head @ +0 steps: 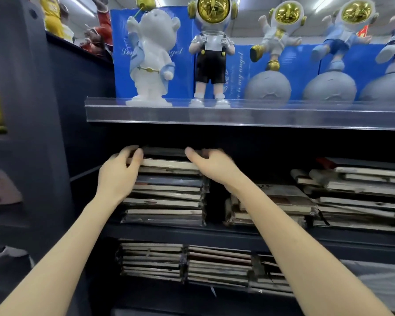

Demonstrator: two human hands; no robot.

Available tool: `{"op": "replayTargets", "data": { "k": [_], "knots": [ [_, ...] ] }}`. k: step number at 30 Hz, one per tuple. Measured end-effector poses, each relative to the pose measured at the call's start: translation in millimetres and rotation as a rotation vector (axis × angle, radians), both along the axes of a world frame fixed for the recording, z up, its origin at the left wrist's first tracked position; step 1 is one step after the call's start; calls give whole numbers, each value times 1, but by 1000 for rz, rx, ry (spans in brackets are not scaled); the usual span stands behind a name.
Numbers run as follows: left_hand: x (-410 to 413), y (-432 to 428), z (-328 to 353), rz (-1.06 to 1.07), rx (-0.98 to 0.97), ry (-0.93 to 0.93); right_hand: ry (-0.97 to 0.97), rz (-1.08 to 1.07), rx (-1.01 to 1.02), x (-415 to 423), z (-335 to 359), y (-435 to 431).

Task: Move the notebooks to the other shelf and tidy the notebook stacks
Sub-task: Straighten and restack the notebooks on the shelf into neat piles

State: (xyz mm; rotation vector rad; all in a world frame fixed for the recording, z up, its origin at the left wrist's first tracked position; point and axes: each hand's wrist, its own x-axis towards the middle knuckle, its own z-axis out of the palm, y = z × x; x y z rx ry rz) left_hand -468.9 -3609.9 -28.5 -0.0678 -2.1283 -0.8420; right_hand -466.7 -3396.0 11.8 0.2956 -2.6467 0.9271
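Note:
A tall stack of wrapped notebooks stands at the left end of the middle shelf. My left hand grips the left end of the top notebooks, thumb in front and fingers curled over them. My right hand holds their right end, fingers reaching over the top into the dark. A lower stack lies to the right, partly behind my right forearm. A messy pile fills the right end. Three more stacks sit on the shelf below.
A clear plastic rail fronts the upper shelf just above my hands. On it stand a white figurine and several astronaut figurines before blue boxes. A dark shelf side panel rises at the left.

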Motion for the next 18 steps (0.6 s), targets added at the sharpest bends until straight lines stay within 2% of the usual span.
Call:
{"op": "replayTargets", "data": {
  "k": [2,4,7,9,12,15,18],
  "knots": [
    [-4,-2,-4,17,3,10,-69,137,-133,2,-8,-10],
    [-6,-3,-5,86,-20,9,-53,133,-167,0,-12,-18],
    [-2,5,-4,300,-180,67,-1,108,-234,4,-16,-16],
    [4,20,-3,328,-318,98,59,101,-262,12,-21,-5],
    [9,48,-1,259,-439,161,141,104,-292,27,-31,17],
    [18,83,-1,96,-427,220,163,87,-331,45,-41,48],
    [30,128,-4,-82,-388,342,286,15,-363,70,-53,99]
  ]
}}
